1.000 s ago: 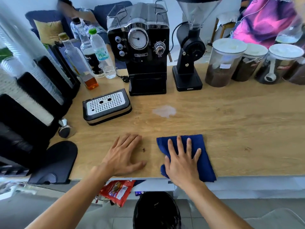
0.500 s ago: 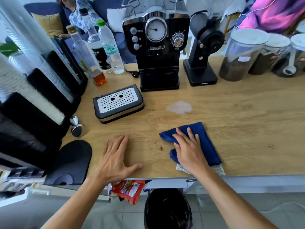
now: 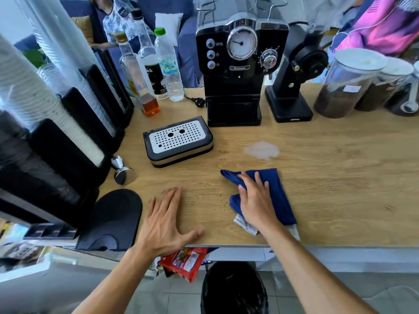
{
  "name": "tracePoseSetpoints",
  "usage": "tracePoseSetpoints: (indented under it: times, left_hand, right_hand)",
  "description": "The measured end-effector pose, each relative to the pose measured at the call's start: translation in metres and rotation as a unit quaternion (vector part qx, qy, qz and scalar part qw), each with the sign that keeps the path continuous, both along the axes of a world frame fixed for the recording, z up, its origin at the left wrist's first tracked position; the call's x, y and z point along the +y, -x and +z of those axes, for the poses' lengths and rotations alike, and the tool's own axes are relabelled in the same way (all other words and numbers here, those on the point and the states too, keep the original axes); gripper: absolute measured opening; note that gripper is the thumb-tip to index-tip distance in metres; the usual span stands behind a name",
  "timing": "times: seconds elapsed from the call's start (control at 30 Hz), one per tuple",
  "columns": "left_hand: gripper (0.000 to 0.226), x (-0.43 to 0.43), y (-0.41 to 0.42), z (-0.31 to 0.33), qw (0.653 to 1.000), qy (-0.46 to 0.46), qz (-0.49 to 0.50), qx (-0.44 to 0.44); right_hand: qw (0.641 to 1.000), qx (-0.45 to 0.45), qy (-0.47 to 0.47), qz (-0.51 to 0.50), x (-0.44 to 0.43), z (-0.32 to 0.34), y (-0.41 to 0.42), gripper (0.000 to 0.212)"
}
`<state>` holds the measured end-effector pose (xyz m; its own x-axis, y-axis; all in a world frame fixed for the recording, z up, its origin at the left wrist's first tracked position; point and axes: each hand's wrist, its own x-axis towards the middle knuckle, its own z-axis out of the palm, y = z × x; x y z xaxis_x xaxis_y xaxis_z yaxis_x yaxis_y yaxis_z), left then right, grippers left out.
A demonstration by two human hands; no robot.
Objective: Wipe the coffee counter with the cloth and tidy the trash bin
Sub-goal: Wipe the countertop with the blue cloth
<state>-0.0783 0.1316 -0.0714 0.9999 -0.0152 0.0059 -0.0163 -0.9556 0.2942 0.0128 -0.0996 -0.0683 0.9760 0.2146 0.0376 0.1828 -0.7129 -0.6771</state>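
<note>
On a light wooden coffee counter, the right hand presses nearly straight fingers onto a crumpled dark blue cloth near the front edge, just short of a pale spill, while the left hand lies flat and empty, fingers spread, and a black trash bin stands below the edge.

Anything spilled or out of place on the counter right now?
Yes. A pale, milky patch lies on the counter in front of the espresso machine, just beyond the blue cloth under the right hand, unwiped. The drip tray sits askew on the counter, out of the machine. Dark specks dot the wood left of the cloth.
</note>
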Motion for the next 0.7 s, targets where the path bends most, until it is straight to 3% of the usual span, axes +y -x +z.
tracePoseSetpoints:
  times: [0.1,0.23,0.53,0.7]
  left_hand:
    - [0.121,0.002,0.000,0.000,1.000,-0.001,0.000,-0.002]
    - [0.122,0.008,-0.002,0.000,1.000,-0.007,-0.006,-0.005]
    - [0.122,0.011,-0.002,-0.001,1.000,-0.005,-0.002,-0.007]
    - [0.123,0.014,-0.003,-0.003,1.000,0.002,-0.002,0.003]
  right_hand:
    - [0.996,-0.001,0.067,0.056,-0.001,-0.003,-0.005,0.038]
    - [0.997,-0.018,0.046,0.056,-0.011,-0.004,0.014,0.037]
    - [0.994,0.002,-0.058,-0.088,0.018,-0.001,0.013,0.038]
    - [0.999,0.028,0.015,-0.005,0.044,-0.001,-0.014,0.039]
